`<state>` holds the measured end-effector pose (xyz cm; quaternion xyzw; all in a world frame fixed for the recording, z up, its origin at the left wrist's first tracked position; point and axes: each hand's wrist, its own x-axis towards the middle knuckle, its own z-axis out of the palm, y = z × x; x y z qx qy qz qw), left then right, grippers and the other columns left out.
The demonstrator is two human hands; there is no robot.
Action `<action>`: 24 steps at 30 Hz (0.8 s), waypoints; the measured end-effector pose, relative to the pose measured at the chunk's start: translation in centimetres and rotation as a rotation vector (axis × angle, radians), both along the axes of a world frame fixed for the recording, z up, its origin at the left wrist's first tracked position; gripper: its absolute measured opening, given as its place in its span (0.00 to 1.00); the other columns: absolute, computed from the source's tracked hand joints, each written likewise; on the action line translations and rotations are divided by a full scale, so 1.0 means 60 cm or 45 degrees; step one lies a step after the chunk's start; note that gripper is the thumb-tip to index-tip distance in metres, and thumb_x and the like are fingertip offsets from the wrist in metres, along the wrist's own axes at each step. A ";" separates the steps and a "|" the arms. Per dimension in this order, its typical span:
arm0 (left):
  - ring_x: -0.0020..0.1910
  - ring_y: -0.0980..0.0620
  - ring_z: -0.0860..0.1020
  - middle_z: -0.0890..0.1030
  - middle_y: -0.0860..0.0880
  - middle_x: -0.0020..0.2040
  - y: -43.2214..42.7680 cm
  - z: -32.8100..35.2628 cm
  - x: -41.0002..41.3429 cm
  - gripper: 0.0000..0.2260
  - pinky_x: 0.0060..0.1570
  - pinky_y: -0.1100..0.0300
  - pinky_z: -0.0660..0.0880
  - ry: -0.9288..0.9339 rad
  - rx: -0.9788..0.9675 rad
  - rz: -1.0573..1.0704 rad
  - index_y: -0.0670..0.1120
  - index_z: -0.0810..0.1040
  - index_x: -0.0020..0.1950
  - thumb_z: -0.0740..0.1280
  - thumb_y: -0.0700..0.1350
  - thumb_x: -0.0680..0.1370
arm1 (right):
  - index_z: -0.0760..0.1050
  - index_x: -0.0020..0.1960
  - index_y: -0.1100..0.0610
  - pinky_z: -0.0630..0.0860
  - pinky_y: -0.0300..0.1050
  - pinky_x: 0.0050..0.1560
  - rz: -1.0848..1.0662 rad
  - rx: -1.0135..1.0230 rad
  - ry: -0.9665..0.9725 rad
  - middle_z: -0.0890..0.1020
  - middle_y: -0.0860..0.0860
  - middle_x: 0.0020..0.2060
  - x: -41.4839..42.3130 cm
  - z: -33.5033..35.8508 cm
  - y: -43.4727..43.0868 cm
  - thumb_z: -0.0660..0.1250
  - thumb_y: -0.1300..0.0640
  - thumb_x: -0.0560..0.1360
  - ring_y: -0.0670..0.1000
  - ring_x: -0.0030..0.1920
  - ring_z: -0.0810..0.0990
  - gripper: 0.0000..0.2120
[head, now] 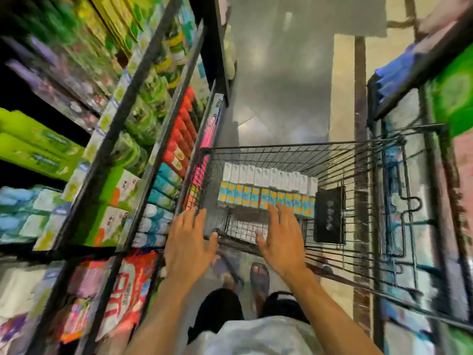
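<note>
One wire cart (281, 146) stood mid-aisle, its long axis running from 6 toward 12 o'clock. Across it, from 9 to 3 o'clock, ran one row of roughly a dozen upright cartons (266, 190), too blurred for an exact count. One black box (329, 216) stood at their 3 o'clock. Over the near end hovered the left hand (188, 242) and right hand (281, 239), fingers straight, spread, gripping nothing. Stocked shelves (143, 124) stood at the cart's 9 o'clock.

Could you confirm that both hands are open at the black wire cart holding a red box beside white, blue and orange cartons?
Not quite: the head view shows a black box, not red, beside the white, blue and orange cartons. The left hand and right hand are open at the black wire cart.
</note>
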<state>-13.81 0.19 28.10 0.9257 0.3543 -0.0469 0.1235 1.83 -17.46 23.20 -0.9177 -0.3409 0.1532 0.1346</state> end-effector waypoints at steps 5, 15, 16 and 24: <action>0.74 0.43 0.67 0.71 0.45 0.75 0.055 -0.048 0.034 0.30 0.74 0.46 0.67 0.032 -0.106 -0.067 0.45 0.70 0.76 0.70 0.56 0.78 | 0.59 0.82 0.59 0.60 0.59 0.80 -0.047 -0.048 0.069 0.65 0.61 0.78 0.011 -0.032 0.043 0.64 0.41 0.81 0.63 0.80 0.61 0.37; 0.76 0.40 0.65 0.68 0.43 0.77 0.161 -0.171 0.104 0.31 0.75 0.44 0.65 0.165 -0.349 -0.142 0.44 0.64 0.80 0.61 0.58 0.81 | 0.59 0.81 0.60 0.65 0.64 0.76 -0.105 -0.109 0.079 0.65 0.62 0.78 0.041 -0.085 0.142 0.69 0.45 0.79 0.64 0.78 0.62 0.38; 0.77 0.40 0.63 0.67 0.43 0.78 0.169 -0.184 0.113 0.31 0.76 0.44 0.64 0.183 -0.367 -0.147 0.44 0.63 0.81 0.62 0.58 0.82 | 0.60 0.81 0.60 0.65 0.64 0.75 -0.110 -0.110 0.077 0.65 0.62 0.78 0.044 -0.093 0.149 0.70 0.45 0.79 0.65 0.78 0.62 0.38; 0.71 0.42 0.70 0.72 0.43 0.73 0.221 -0.280 0.177 0.29 0.70 0.46 0.70 0.226 -0.367 -0.187 0.44 0.65 0.77 0.66 0.55 0.80 | 0.62 0.80 0.61 0.67 0.64 0.76 -0.111 -0.117 0.104 0.66 0.63 0.77 0.069 -0.176 0.185 0.68 0.45 0.81 0.65 0.77 0.63 0.34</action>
